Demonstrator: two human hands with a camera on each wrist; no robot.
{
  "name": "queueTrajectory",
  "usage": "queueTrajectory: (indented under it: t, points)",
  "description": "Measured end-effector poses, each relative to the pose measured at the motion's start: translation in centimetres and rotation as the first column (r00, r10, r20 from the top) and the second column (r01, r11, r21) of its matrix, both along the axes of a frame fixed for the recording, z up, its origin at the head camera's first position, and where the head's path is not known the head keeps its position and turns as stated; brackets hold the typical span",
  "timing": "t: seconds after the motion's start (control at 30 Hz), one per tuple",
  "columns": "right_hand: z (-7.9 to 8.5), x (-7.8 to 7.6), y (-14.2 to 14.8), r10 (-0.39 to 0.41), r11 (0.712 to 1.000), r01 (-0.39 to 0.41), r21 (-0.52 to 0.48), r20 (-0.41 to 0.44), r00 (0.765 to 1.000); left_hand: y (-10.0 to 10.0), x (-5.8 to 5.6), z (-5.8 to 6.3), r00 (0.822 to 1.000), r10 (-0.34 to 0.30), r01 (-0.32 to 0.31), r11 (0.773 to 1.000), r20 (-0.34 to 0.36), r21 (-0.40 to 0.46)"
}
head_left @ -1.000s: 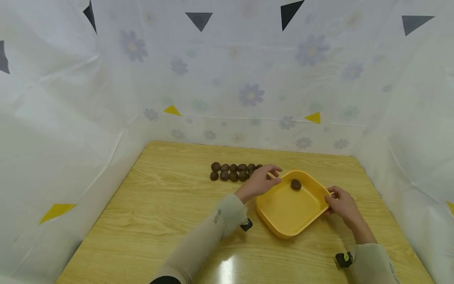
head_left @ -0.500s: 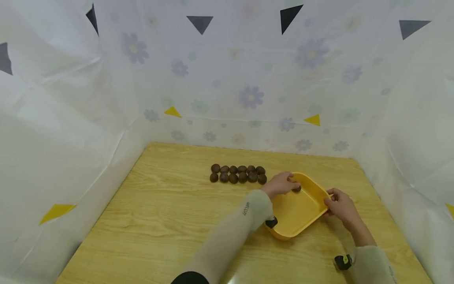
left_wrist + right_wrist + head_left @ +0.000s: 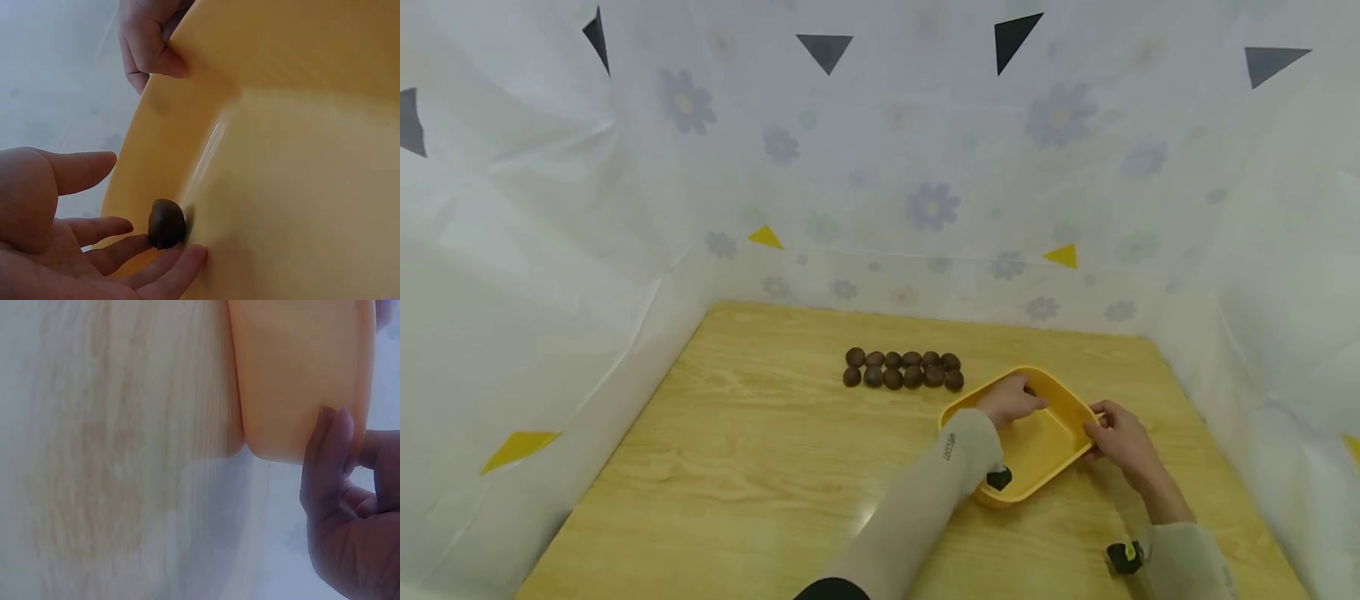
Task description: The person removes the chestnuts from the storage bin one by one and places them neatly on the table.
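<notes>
A square yellow plastic basin [image 3: 1037, 450] stands on the table, turned cornerwise. My right hand [image 3: 1122, 437] pinches its right corner, thumb over the rim and fingers [image 3: 331, 444] against the outer wall. Inside the basin, my left hand [image 3: 1011, 402] reaches toward the far corner. One brown chestnut [image 3: 167, 224] lies there by the wall. In the left wrist view the extended fingers [image 3: 187, 265] are right at the chestnut, while the thumb stays well apart from it. From the head view, the left hand mostly hides this chestnut.
Two neat rows of chestnuts [image 3: 913, 377] lie on the wooden table [image 3: 760, 442] to the left of the basin. White sheeting [image 3: 880, 167] with flower prints encloses the table at the back and sides.
My left hand has moved right from above the chestnut rows and down into the basin, to the chestnut there. The right hand keeps its grip on the rim.
</notes>
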State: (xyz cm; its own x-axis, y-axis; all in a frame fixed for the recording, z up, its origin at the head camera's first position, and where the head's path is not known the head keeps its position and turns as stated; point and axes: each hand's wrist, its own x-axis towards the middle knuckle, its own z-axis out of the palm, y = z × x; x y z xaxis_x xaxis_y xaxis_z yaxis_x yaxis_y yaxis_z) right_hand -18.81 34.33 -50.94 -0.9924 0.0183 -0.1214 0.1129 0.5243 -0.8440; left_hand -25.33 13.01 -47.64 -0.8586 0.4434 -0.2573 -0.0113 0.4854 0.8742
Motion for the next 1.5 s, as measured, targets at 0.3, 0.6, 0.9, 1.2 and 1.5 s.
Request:
queueTrajectory:
  t: [0.3, 0.6, 0.9, 1.2, 1.5]
  points:
    - [0.1, 0.4, 0.0, 0.000, 1.000, 0.000, 0.004, -0.009, 1.000, 1.0, 0.3, -1.0, 0.991, -0.065, 0.054, 0.994, -0.114, -0.099]
    - [-0.1, 0.5, 0.0, -0.009, 1.000, 0.009, 0.003, -0.010, 1.000, 1.9, 1.1, -1.4, 0.983, -0.106, 0.074, 0.975, -0.147, -0.210]
    - [-0.4, 0.5, -0.1, -0.009, 1.000, 0.009, -0.013, -0.005, 1.000, 1.8, 1.2, -1.6, 0.973, -0.159, 0.110, 0.958, -0.170, -0.265]
    - [-0.4, 0.3, -0.2, -0.005, 1.000, 0.005, -0.018, -0.009, 1.000, 1.8, 0.6, -1.9, 0.980, -0.142, 0.113, 0.974, -0.139, -0.194]
    - [0.0, 0.4, -0.2, -0.003, 1.000, 0.002, -0.013, -0.009, 1.000, 1.4, 0.2, -1.7, 0.982, -0.138, 0.121, 0.985, -0.131, -0.124]
